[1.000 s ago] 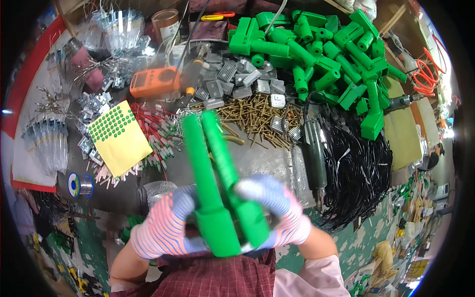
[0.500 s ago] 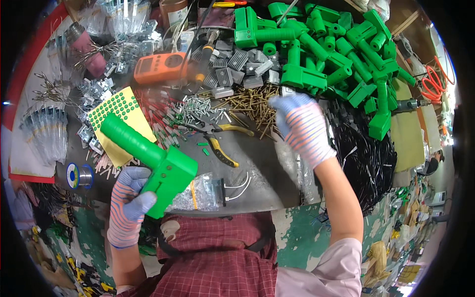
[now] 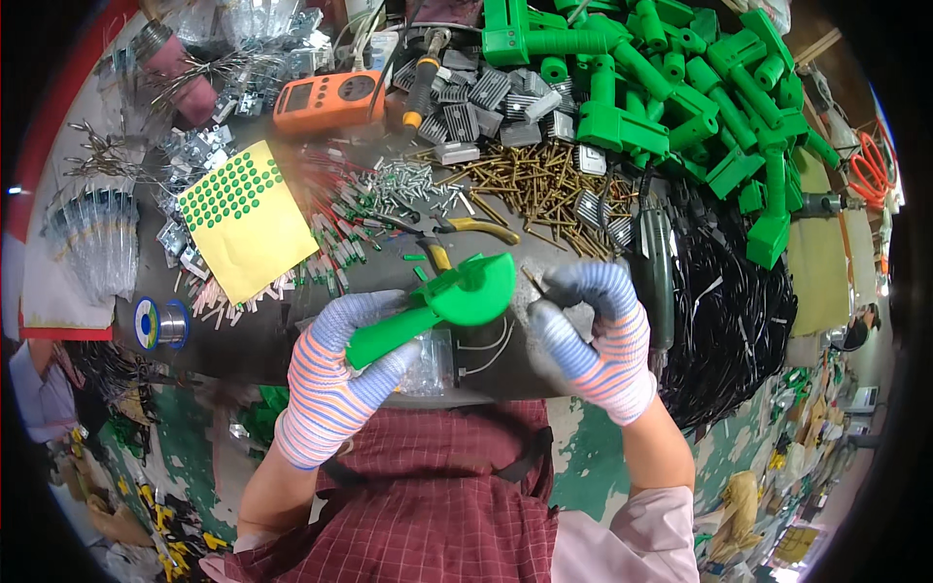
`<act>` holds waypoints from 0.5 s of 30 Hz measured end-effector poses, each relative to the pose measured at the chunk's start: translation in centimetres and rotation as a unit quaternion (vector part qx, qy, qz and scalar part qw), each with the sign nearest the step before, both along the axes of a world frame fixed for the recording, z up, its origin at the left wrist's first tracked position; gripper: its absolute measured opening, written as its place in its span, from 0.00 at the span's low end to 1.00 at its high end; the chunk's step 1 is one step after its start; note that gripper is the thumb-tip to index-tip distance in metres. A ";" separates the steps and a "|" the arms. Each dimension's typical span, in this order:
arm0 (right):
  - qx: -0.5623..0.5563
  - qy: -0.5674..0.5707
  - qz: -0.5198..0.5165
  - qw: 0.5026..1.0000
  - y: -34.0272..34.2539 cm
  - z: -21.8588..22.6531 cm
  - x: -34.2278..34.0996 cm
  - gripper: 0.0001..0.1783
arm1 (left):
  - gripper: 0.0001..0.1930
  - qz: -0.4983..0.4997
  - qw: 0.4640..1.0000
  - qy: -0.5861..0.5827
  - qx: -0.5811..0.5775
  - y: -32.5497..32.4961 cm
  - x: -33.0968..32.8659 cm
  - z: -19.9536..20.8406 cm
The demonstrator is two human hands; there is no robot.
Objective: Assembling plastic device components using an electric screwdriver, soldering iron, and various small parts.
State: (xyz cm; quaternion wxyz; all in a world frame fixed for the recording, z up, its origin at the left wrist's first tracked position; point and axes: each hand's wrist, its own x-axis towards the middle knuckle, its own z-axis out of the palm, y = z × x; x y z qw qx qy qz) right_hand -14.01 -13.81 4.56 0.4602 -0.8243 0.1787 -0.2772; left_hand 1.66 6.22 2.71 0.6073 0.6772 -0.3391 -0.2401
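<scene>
My left hand (image 3: 335, 374), in a striped knit glove, is closed round a green plastic handle-shaped housing (image 3: 476, 291). The housing is turned so its rounded end points right, towards my other hand. Just right of it, my right hand (image 3: 612, 355), gloved alike, pinches a thin brass-coloured screw (image 3: 531, 279) between thumb and fingers. A small gap parts the screw from the housing. Beyond lies a heap of brass screws (image 3: 530, 185). Pliers with yellow grips (image 3: 476, 227) lie behind the housing, which partly hides them.
More green housings (image 3: 622, 126) are piled at the back right, beside grey finned metal blocks (image 3: 491, 89). An orange meter (image 3: 326, 100), a yellow sticker sheet (image 3: 253, 238) and a solder spool (image 3: 161, 323) are on the left. Black cables (image 3: 724, 321) lie at right.
My right hand has come back from the screw heap towards me with a screw. My left hand has moved right and turned the green housing end-on.
</scene>
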 end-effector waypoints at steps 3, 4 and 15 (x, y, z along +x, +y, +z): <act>-0.052 0.055 0.051 0.996 0.6 1.4 0.2 0.11 | 0.17 0.013 0.994 -0.108 0.014 -0.3 0.0 0.3; -0.050 0.054 0.051 0.996 0.5 1.3 0.3 0.11 | 0.18 -0.004 0.990 -0.141 -0.004 -0.3 0.2 0.1; 0.066 0.076 -0.010 0.995 2.7 -2.2 -1.1 0.14 | 0.21 -0.103 0.963 -0.243 -0.041 0.1 0.7 -1.2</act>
